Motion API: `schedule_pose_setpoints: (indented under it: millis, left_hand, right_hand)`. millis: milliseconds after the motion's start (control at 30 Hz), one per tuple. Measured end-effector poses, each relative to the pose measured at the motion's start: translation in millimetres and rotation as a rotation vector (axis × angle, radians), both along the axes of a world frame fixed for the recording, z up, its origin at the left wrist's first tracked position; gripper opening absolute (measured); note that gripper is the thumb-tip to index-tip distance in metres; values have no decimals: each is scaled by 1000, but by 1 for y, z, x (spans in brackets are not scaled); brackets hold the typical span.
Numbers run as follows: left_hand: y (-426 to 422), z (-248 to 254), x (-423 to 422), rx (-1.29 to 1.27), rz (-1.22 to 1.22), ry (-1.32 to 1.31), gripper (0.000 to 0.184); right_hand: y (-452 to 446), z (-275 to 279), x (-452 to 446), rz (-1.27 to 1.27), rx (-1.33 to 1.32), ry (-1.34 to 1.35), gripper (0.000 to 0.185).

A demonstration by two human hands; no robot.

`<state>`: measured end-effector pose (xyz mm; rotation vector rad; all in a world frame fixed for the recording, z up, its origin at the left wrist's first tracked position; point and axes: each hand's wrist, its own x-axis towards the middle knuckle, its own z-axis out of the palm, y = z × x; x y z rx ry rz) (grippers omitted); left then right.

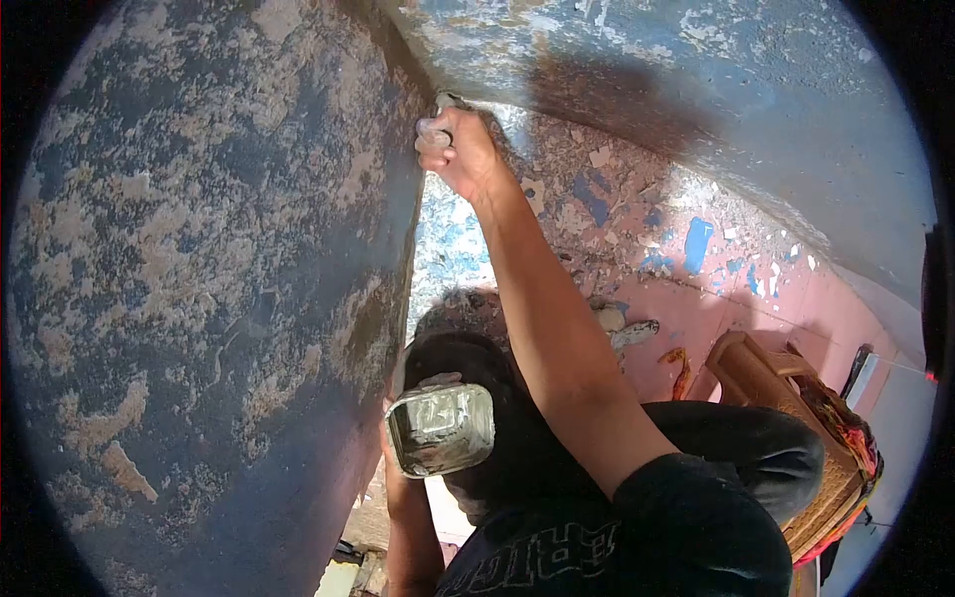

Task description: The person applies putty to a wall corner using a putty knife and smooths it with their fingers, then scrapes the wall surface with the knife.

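My right hand (460,151) is closed in the corner where the two peeling walls meet the floor. Its fingers are curled around something small and pale, mostly hidden, that I cannot make out. In front of my lap, my left hand (390,453) grips a square, open-topped tub (440,466) from its left side and underneath. Greyish-white paste smears the inside of the tub. Close to both hands rises the left wall (219,259), its blue-grey paint worn down to pale patches.
Paint flakes and dust litter the pink floor (686,298). A second flaking wall (756,109) runs along the top right. Beside my bent knee stands a brown wooden stool or chair (756,383) with colourful cloth (863,453) on it. A whitish, dusty object (635,333) lies past my forearm.
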<state>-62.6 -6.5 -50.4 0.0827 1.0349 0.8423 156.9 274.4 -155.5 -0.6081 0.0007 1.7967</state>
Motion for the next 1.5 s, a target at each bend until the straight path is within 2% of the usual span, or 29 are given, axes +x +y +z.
schedule_pose_setpoints:
  millis: [100,167,300,367,400,467,500,567,600,667,700,733,800,900,933,1167,1433,1500]
  left_hand:
    - [-1,-5,-7,16,-59,7,84]
    - [-6,-25,-14,114,74,-443,95]
    - [-6,-27,-15,192,158,-512,98]
    - [3,-8,-11,22,-174,113,102]
    - [2,-11,-9,33,-171,111,102]
    - [-2,-19,-6,13,219,-695,99]
    - [0,-15,-6,27,217,-701,99]
    - [2,-2,-4,32,-17,-141,75]
    - [4,11,5,58,3,14,67]
    - [0,8,2,33,40,49,66]
    - [-5,1,-2,-8,75,91,64]
    - [-11,-7,-7,-49,110,130,63]
    - [-21,-27,-17,-123,182,205,59]
    - [-27,-46,-27,-93,215,183,50]
    - [-25,-45,-26,-94,204,160,50]
    - [-20,-46,-23,-42,154,39,49]
    - [-11,-11,-6,71,105,16,48]
    - [-11,-6,-5,62,101,74,48]
  right_hand:
    - [-2,-4,0,81,58,-72,20]
    - [-1,-1,0,97,44,-92,18]
    - [-3,28,2,116,29,-168,20]
    - [-3,37,3,132,53,-150,18]
    - [-2,43,3,146,70,-130,17]
    - [-2,57,4,150,83,-149,16]
    - [-2,69,4,152,86,-164,16]
    - [-5,95,5,137,88,-189,14]
    - [-6,108,5,121,74,-206,13]
    - [-5,131,5,118,81,-227,18]
    - [-6,141,4,113,72,-239,34]
    - [-7,150,3,114,88,-249,34]
    - [-7,171,1,120,112,-328,85]
    - [-15,208,-5,31,121,-465,74]
    - [-13,211,-3,111,178,-484,100]
    - [-17,264,-7,166,224,-738,96]
    - [-23,340,-11,94,378,-852,91]
    - [-26,359,-7,-112,680,-1221,88]
